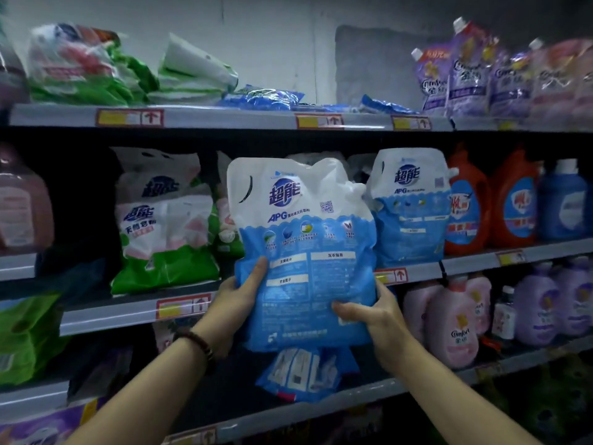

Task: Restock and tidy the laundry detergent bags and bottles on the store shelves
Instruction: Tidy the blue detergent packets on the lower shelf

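The blue-and-white detergent bag (301, 252) is held upright in the air, in front of the front edge of the middle shelf (465, 263), between both hands. The left hand (237, 300) grips its lower left edge, thumb on the printed face, the other fingers hidden behind. The right hand (375, 319) grips the lower right corner, thumb across the face, fingers curled behind. A matching bag (410, 207) stands on the shelf just to its right, with green-and-white bags (163, 226) to its left. Orange bottles (465, 207) stand further right.
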{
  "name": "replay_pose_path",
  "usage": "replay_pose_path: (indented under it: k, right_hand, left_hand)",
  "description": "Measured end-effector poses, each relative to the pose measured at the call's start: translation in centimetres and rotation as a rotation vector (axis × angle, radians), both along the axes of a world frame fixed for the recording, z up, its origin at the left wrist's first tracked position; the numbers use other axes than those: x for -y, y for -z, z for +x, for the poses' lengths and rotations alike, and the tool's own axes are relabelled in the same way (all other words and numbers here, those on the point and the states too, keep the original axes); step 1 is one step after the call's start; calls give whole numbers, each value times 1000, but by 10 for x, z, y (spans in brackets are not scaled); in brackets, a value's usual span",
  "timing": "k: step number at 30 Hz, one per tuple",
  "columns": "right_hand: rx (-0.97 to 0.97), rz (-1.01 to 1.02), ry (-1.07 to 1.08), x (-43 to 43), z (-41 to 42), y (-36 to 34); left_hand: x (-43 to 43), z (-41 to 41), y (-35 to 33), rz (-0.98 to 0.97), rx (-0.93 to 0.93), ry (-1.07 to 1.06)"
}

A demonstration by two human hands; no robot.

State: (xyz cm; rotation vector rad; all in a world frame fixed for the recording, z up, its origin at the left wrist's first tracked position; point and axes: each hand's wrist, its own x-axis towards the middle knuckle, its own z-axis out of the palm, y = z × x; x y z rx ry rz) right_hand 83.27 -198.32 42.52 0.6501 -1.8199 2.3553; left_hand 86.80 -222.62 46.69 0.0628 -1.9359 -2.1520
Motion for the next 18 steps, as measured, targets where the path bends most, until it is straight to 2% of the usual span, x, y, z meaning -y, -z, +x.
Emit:
replay_pose_path:
  k: [4, 8, 11, 13, 15, 17, 18]
  right_hand:
    - [-70, -74, 85, 6, -28, -32]
    - [-160, -99, 101, 17, -71, -58]
    - [-218, -70, 167, 37, -108, -64]
    - [-240, -6, 195, 52, -129, -62]
    - [-327, 239, 233, 60, -154, -50]
    - [-382, 553, 349, 60, -175, -38]
    - [-372, 605, 374, 58, -183, -34]
  left_hand:
    - [-15, -30, -18, -139, -203, -127]
    - [-16, -58, -31, -297, -406, -28]
    - [-5, -96, -42, -478, -539, -45]
    - [8, -129, -38, -611, -488, -97]
    - [23, -163, -24, -704, -342, -88]
    - [29, -186, -6, -710, -230, -18]
    - [28, -189, 2, -757, -187, -26]
